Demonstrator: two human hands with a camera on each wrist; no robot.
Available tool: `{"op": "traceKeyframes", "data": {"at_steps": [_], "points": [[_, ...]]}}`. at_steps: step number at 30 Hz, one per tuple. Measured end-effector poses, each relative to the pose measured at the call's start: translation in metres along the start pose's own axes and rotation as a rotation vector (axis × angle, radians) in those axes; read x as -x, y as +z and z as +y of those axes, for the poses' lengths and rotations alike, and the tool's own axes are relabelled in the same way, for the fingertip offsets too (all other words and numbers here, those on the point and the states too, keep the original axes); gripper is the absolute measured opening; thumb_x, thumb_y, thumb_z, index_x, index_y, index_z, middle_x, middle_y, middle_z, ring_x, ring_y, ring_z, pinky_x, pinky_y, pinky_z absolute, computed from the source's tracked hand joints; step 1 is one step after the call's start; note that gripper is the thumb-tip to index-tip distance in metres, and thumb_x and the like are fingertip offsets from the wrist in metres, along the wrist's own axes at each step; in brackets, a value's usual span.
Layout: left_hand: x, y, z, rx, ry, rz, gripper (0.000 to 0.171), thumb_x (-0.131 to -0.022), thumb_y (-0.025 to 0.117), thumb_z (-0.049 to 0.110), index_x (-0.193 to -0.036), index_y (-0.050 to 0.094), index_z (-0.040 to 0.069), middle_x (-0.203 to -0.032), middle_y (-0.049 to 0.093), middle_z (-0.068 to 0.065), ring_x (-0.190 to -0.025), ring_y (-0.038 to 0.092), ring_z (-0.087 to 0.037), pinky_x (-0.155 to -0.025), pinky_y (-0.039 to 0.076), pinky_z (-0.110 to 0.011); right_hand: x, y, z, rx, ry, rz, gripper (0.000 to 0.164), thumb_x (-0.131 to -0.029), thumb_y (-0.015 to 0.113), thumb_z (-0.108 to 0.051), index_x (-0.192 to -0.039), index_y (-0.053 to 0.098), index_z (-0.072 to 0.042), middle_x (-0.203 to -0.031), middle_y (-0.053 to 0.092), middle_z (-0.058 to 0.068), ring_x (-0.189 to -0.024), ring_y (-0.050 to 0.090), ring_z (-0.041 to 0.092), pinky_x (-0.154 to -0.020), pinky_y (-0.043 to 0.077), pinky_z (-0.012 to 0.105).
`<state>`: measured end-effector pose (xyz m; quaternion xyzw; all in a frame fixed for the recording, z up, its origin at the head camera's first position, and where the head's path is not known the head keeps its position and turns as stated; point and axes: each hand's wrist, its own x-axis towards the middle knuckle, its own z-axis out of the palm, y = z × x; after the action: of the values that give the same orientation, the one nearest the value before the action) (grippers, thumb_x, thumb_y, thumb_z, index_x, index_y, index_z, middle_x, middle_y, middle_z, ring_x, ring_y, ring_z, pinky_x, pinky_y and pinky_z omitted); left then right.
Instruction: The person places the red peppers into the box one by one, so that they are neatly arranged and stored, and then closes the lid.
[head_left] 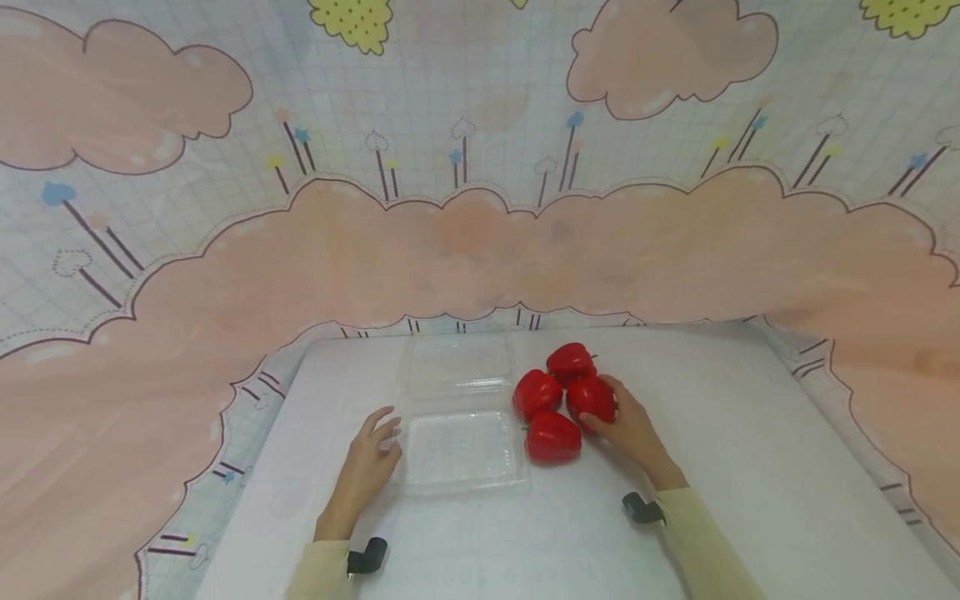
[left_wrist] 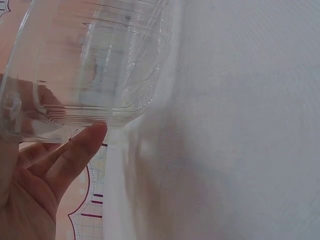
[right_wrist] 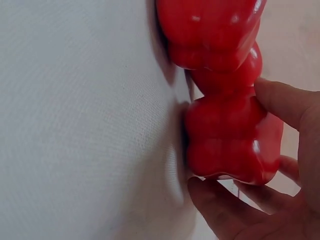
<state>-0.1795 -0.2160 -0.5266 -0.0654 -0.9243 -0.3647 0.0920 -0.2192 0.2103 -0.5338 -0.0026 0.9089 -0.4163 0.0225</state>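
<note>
Red bell peppers (head_left: 552,437) sit in a cluster right of a clear plastic clamshell container (head_left: 465,482). My right hand (head_left: 632,429) grips the rightmost bell pepper (head_left: 587,395), thumb on one side and fingers on the other. The right wrist view shows this held pepper (right_wrist: 227,137) against the white surface, with other peppers beyond it. At the container's left edge is my left hand (head_left: 366,465), its fingers loosely bent. In the left wrist view a fingertip touches or nearly touches the container's wall (left_wrist: 95,112); part of the hand shows through the plastic.
The container's lid half (head_left: 459,367) lies unfolded behind its base. All of this is on a white-covered table (head_left: 750,467). A patterned cloth (head_left: 480,258) with clouds hangs behind and around the table. Dark wrist mounts (head_left: 369,556) stick out near both cuffs.
</note>
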Motion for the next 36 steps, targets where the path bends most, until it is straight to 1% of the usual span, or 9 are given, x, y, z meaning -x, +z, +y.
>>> {"op": "traceKeyframes", "data": {"at_steps": [4, 8, 13, 19, 26, 31, 36], "points": [[-0.001, 0.0, 0.001, 0.002, -0.007, 0.001, 0.041, -0.088, 0.057, 0.001, -0.128, 0.059, -0.006, -0.147, 0.045, -0.017, -0.116, 0.063, -0.038, -0.087, 0.06, -0.041, 0.001, -0.002, -0.001, -0.002, 0.018, 0.014, 0.091, -0.081, 0.078, -0.035, -0.153, 0.025, -0.013, -0.152, 0.039, 0.018, -0.137, 0.039, 0.043, -0.101, 0.05, 0.059], [-0.001, 0.0, 0.001, 0.013, 0.004, 0.013, 0.041, -0.087, 0.057, 0.0, -0.127, 0.059, -0.007, -0.146, 0.046, -0.018, -0.115, 0.063, -0.038, -0.087, 0.06, -0.042, 0.002, -0.005, -0.002, -0.003, 0.019, 0.04, 0.089, -0.081, 0.078, -0.032, -0.152, 0.027, -0.014, -0.151, 0.04, 0.017, -0.136, 0.04, 0.041, -0.101, 0.051, 0.058], [0.001, 0.001, -0.001, 0.006, 0.014, 0.028, 0.04, -0.086, 0.058, -0.001, -0.126, 0.06, -0.008, -0.145, 0.048, -0.018, -0.114, 0.064, -0.038, -0.086, 0.06, -0.042, 0.006, -0.011, -0.001, 0.002, -0.006, 0.058, 0.089, -0.081, 0.078, -0.035, -0.151, 0.028, -0.013, -0.15, 0.04, 0.017, -0.136, 0.04, 0.041, -0.1, 0.052, 0.058], [0.001, 0.002, -0.002, -0.003, 0.002, 0.017, 0.041, -0.087, 0.058, -0.001, -0.127, 0.06, -0.007, -0.146, 0.047, -0.017, -0.115, 0.063, -0.037, -0.086, 0.061, -0.04, 0.012, -0.021, -0.002, 0.02, -0.02, 0.086, 0.091, -0.08, 0.079, -0.035, -0.152, 0.027, -0.015, -0.151, 0.04, 0.015, -0.137, 0.039, 0.04, -0.098, 0.053, 0.057], [0.0, 0.0, 0.002, 0.008, 0.013, 0.015, 0.041, -0.087, 0.057, -0.002, -0.128, 0.059, -0.007, -0.146, 0.046, -0.018, -0.115, 0.063, -0.039, -0.087, 0.06, -0.041, 0.017, -0.035, -0.011, 0.044, -0.065, 0.11, 0.089, -0.081, 0.079, -0.032, -0.152, 0.028, -0.013, -0.149, 0.041, 0.017, -0.135, 0.04, 0.041, -0.097, 0.053, 0.059], [0.001, 0.0, 0.002, 0.006, -0.003, 0.002, 0.041, -0.087, 0.057, -0.001, -0.128, 0.059, -0.007, -0.146, 0.046, -0.017, -0.115, 0.063, -0.038, -0.087, 0.06, -0.041, 0.021, -0.041, -0.017, 0.058, -0.094, 0.133, 0.089, -0.08, 0.079, -0.029, -0.151, 0.028, -0.012, -0.148, 0.042, 0.017, -0.132, 0.042, 0.041, -0.095, 0.054, 0.059], [0.002, -0.001, 0.001, 0.005, -0.009, 0.006, 0.041, -0.088, 0.057, 0.0, -0.128, 0.059, -0.006, -0.146, 0.047, -0.017, -0.115, 0.063, -0.038, -0.087, 0.06, -0.041, 0.026, -0.044, -0.025, 0.048, -0.126, 0.143, 0.087, -0.082, 0.078, -0.03, -0.151, 0.029, -0.012, -0.147, 0.042, 0.018, -0.131, 0.043, 0.041, -0.094, 0.054, 0.059]]}}
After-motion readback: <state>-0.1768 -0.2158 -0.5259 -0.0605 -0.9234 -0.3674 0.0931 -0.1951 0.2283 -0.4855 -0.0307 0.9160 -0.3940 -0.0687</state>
